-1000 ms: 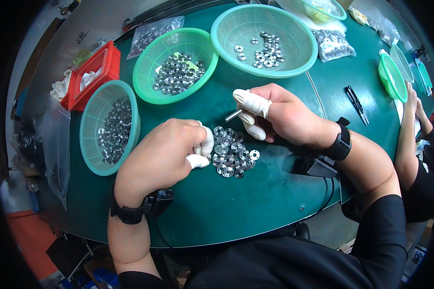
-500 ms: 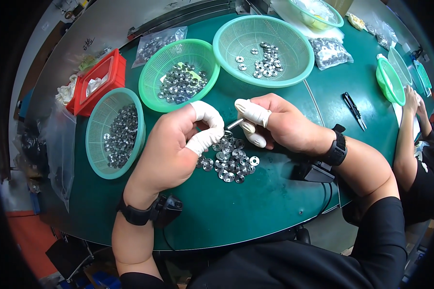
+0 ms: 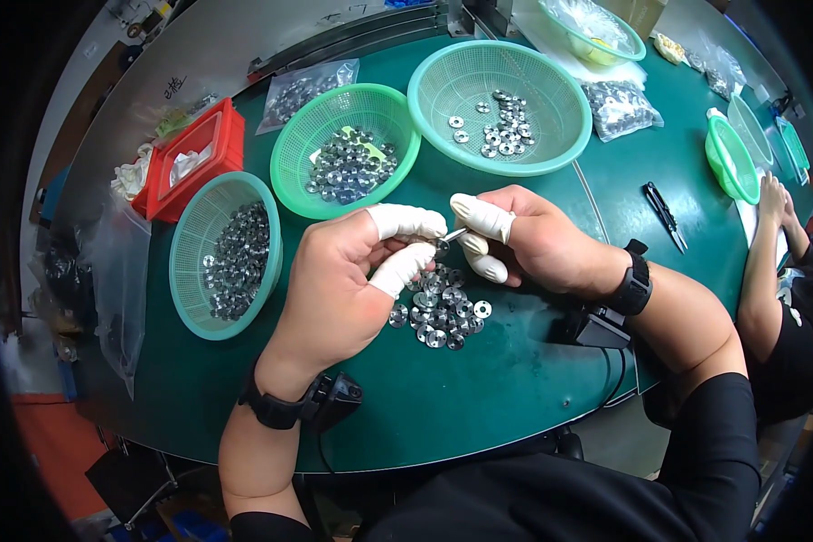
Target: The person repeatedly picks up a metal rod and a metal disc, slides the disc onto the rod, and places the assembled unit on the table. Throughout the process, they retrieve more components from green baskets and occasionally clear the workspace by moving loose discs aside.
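White finger cots cover the fingertips of both my hands. Between thumb and forefinger, my left hand (image 3: 357,257) pinches a small round metal disc (image 3: 442,247) with a hole. A thin silvery rod (image 3: 457,234) sticks out of the closed fingers of my right hand (image 3: 524,230), its tip at the disc; whether it sits inside the hole is too small to tell. Just below both hands lies a loose pile of similar metal discs (image 3: 438,312) on the green tabletop (image 3: 479,406).
Mesh baskets of discs stand beyond my hands: a teal one (image 3: 179,289) at left, a green one (image 3: 285,176) mid-left, a wide one (image 3: 515,169) behind. A red box (image 3: 194,163), bagged parts (image 3: 621,108) and black pliers (image 3: 664,215) lie around. Another person's arm (image 3: 763,257) rests at right.
My left hand has moved right, closer to my right hand, and a disc now shows in its fingers at the rod's tip. The view has shifted slightly.
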Demonstrator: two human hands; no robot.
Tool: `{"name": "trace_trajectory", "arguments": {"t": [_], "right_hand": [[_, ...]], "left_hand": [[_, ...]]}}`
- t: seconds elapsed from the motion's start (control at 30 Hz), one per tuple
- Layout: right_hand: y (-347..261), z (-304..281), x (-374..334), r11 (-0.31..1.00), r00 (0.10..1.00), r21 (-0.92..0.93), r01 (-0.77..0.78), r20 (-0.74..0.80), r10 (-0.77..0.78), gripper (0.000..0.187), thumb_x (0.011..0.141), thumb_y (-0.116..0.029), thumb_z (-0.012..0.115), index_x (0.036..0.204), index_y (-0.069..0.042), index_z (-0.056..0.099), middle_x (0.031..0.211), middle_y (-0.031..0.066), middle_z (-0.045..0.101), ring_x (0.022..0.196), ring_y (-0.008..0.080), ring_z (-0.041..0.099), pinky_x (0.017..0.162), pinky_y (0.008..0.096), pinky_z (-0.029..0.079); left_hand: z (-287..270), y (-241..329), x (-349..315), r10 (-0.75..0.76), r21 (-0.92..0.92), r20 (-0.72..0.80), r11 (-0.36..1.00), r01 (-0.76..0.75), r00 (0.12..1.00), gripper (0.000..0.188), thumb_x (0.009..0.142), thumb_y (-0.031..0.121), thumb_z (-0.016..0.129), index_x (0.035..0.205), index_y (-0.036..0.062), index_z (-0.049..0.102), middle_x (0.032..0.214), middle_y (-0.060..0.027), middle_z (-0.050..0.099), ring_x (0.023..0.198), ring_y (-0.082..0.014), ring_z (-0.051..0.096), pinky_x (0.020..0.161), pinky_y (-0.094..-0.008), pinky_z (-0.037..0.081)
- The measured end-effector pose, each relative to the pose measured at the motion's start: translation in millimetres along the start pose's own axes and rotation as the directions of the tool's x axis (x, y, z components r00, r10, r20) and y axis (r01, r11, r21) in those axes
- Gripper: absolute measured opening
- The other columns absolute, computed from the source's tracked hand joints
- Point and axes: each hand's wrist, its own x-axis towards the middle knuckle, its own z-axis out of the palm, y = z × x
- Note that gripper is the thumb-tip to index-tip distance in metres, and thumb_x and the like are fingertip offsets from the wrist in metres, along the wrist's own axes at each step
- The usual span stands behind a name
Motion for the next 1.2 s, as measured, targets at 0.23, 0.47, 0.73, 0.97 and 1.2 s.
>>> {"name": "trace_trajectory", "arguments": {"t": [0.23,0.47,0.73,0.97,1.2], "right_hand": [[3,1,-1,1.000,1.000,0.005,0.019,0.006,-0.019,0.045,0.110,-0.042,0.043,0.078,-0.011,0.053,0.060,-0.0003,0.052,0.046,0.0074,0.040,0.044,0.0229,0.031],[4,3,0,0.997,0.999,0.071,0.031,0.010,-0.032,0.045,0.110,-0.041,0.043,0.079,-0.010,0.054,0.059,0.0008,0.051,0.045,0.0076,0.040,0.043,0.0229,0.030],[2,3,-3,0.991,0.991,0.057,0.122,-0.066,-0.118,0.048,0.110,-0.042,0.042,0.076,-0.010,0.054,0.060,0.0008,0.051,0.047,0.0082,0.041,0.045,0.0239,0.032],[9,18,-3,0.985,0.985,0.044,0.167,0.045,-0.169,0.041,0.111,-0.036,0.042,0.082,-0.009,0.054,0.062,-0.0020,0.050,0.049,0.0061,0.040,0.046,0.0232,0.031],[14,10,-5,0.969,0.972,-0.070,0.236,0.004,-0.236,0.035,0.110,-0.034,0.045,0.102,-0.005,0.064,0.075,-0.0048,0.054,0.060,0.0039,0.043,0.052,0.0214,0.033]], "left_hand": [[0,1,0,-0.009,0.022,-0.018,1.000,0.010,1.000,0.022,0.090,-0.010,0.064,0.110,-0.0058,0.071,0.102,-0.0088,0.072,0.089,-0.0128,0.069,0.079,-0.0250,0.056],[1,-9,2,-0.036,-0.185,0.026,0.982,0.040,0.999,0.024,0.092,-0.013,0.060,0.112,-0.0044,0.072,0.102,-0.0073,0.071,0.087,-0.0107,0.067,0.076,-0.0229,0.055],[11,-12,3,0.217,0.048,-0.051,0.975,-0.215,0.975,0.032,0.085,-0.001,0.075,0.116,-0.0052,0.070,0.092,-0.0091,0.071,0.080,-0.0130,0.069,0.070,-0.0280,0.056],[16,-7,-9,0.266,0.367,-0.129,0.908,-0.203,0.955,0.025,0.082,-0.001,0.076,0.107,-0.0024,0.074,0.079,-0.0128,0.069,0.065,-0.0197,0.066,0.058,-0.0309,0.049],[24,1,-6,0.288,0.396,-0.106,0.890,-0.225,0.952,0.024,0.083,-0.001,0.076,0.107,-0.0031,0.073,0.078,-0.0125,0.067,0.064,-0.0197,0.063,0.058,-0.0307,0.048]]}}
